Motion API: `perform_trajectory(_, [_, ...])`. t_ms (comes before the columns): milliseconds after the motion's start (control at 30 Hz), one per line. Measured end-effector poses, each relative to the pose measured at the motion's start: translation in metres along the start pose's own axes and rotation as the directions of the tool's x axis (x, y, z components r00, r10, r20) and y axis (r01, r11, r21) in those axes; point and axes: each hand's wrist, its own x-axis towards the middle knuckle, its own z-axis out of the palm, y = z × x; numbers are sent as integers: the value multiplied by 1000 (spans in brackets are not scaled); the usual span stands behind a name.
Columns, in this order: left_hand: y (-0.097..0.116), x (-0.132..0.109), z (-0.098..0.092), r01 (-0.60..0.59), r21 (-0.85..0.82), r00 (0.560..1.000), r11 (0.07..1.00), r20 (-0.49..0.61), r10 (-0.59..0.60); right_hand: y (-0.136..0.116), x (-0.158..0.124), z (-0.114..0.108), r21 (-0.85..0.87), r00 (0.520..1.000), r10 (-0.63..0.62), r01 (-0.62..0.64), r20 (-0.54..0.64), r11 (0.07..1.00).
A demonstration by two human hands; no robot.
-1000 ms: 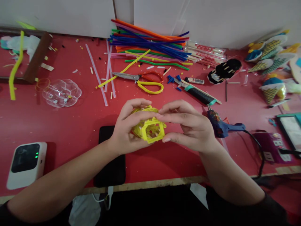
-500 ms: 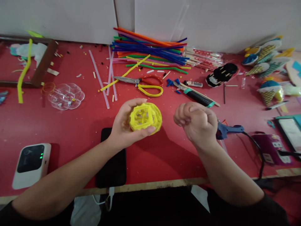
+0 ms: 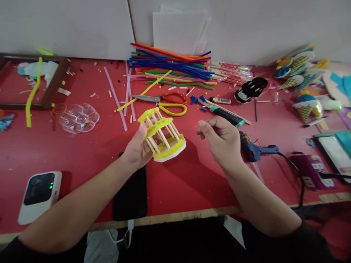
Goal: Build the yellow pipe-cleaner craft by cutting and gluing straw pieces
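My left hand [image 3: 134, 151] is closed round a small craft model [image 3: 161, 133] made of pale wooden sticks between yellow pipe-cleaner bands, on a white base. The model is tilted, its side toward me and its base toward the lower right. To its right, apart from it, is my right hand [image 3: 223, 140], raised over the table with fingers curled and thumb pressed against the index finger. Anything inside those fingers is hidden. Beyond the model lie scissors [image 3: 171, 104] with red and yellow handles. Green-and-black cutters [image 3: 226, 114] lie beyond my right hand.
Pipe cleaners [image 3: 170, 64] are piled against the wall. A blue glue gun [image 3: 256, 150] with a cord is beside my right wrist. A black phone [image 3: 130, 199] lies under my left forearm, near a white device [image 3: 40, 195]. A clear bead tray [image 3: 79, 118] sits at left.
My left hand has tipped the craft model from showing its yellow ring end to showing its stick side. My right hand has turned and its fist has loosened into a thumb-and-finger pinch.
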Motion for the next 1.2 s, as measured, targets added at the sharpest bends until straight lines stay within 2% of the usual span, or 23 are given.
perform_trajectory(133, [2, 0, 2, -15, -32, 998, 999, 59, 17, 11, -1, 3, 12, 994, 13, -14, 105, 1000])
perform_trajectory(300, [1, 0, 0, -13, -25, 999, 1000, 42, 14, 16, -3, 6, -58, 989, -1, 10, 148, 998])
perform_trajectory(367, [3, 1, -2, 31, -112, 999, 993, -6, -32, 14, -1, 3, -133, 984, -11, 36, 180, 991])
perform_trajectory(433, [6, 1, -5, 81, -228, 994, 970, -53, -96, 10, 2, -5, -246, 967, -58, 121, 249, 962])
perform_trajectory(500, [9, 2, -7, 120, -322, 989, 939, -43, -141, 3, 5, -18, -363, 937, -110, 234, 330, 902])
perform_trajectory(567, [11, 3, -8, 130, -384, 989, 914, -14, -147, -5, 7, -37, -477, 927, -120, 291, 356, 829])
perform_trajectory(700, [10, 3, -5, 104, -433, 993, 895, -4, -118, -14, 22, -83, -677, 959, -27, 219, 282, 703])
perform_trajectory(800, [8, 2, -3, 98, -424, 994, 900, 2, -107, -12, 50, -117, -809, 975, 33, 164, 220, 565])
perform_trajectory(867, [9, 2, -3, 94, -407, 995, 908, -1, -103, -7, 73, -133, -845, 981, 50, 134, 186, 517])
perform_trajectory(933, [9, 2, -4, 90, -388, 995, 917, -10, -102, -2, 93, -140, -871, 983, 64, 119, 169, 478])
perform_trajectory(1000, [9, 2, -5, 86, -380, 995, 921, -20, -101, 2, 106, -135, -880, 976, 81, 147, 204, 451])
perform_trajectory(1067, [8, 3, -5, 76, -382, 994, 921, -39, -99, 5, 111, -116, -863, 949, 98, 228, 301, 450])
perform_trajectory(1200, [7, 3, -1, 53, -370, 992, 928, -86, -91, 6, 106, -47, -756, 833, 92, 442, 545, 482])
